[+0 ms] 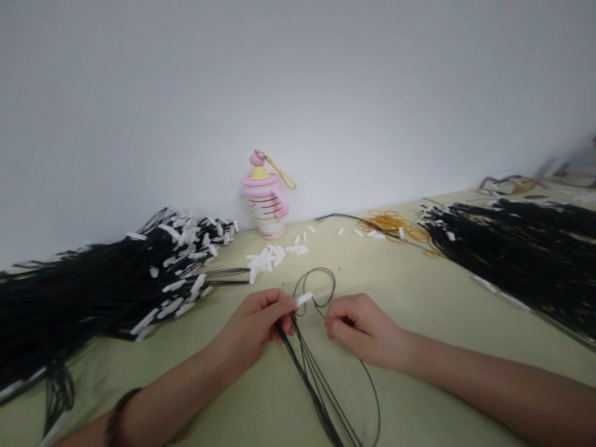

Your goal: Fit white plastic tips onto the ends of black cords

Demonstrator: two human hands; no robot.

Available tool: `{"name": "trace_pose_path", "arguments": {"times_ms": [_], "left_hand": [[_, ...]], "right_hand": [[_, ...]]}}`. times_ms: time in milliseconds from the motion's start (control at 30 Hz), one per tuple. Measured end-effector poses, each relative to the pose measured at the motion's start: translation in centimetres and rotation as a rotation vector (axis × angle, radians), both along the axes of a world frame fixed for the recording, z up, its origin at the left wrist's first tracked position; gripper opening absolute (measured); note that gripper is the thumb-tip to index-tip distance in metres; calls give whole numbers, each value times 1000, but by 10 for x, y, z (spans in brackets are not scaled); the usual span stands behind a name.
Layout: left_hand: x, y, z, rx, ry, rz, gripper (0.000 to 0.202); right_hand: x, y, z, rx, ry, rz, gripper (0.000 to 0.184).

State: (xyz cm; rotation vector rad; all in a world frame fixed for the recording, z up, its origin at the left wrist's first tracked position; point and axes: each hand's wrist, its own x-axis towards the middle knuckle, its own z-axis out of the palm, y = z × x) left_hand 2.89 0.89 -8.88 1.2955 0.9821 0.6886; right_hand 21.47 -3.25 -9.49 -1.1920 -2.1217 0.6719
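Observation:
Near the middle of the table, my left hand [270,316] pinches a small white sleeve [305,299] and the top of a bundle of thin black cords [310,385]. The cords hang down toward the front edge. A loose loop of cord [326,270] stands out above the white sleeve. Just to the right, my right hand [356,326] has thumb and fingers closed on a single thin cord [376,397], which runs from the loop and curves down below the hand. The fingertips of the right hand are partly hidden.
A thick pile of black cords with white ends [93,285] lies at left, another black pile [521,254] at right. Loose white pieces [267,257] and yellow rubber bands [386,222] lie farther back. A pink and white cup [265,208] stands against the wall.

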Motion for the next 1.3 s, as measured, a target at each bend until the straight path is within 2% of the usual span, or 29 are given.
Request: {"name": "trace_pose_path", "arguments": {"times_ms": [500,700,833,933,1300], "left_hand": [[0,1,0,4,6,-6,23],[0,1,0,6,-4,-6,23],[0,0,1,2,4,-5,23],[1,0,1,-2,11,4,23],[0,1,-2,1,-12,-3,23]], "right_hand": [[1,0,-2,16,4,20,21],[-1,0,-1,117,49,-57,19],[-1,2,-5,50,151,-123,14],[-2,2,-6,5,185,-111,11],[1,-5,0,68,105,-45,13]]}}
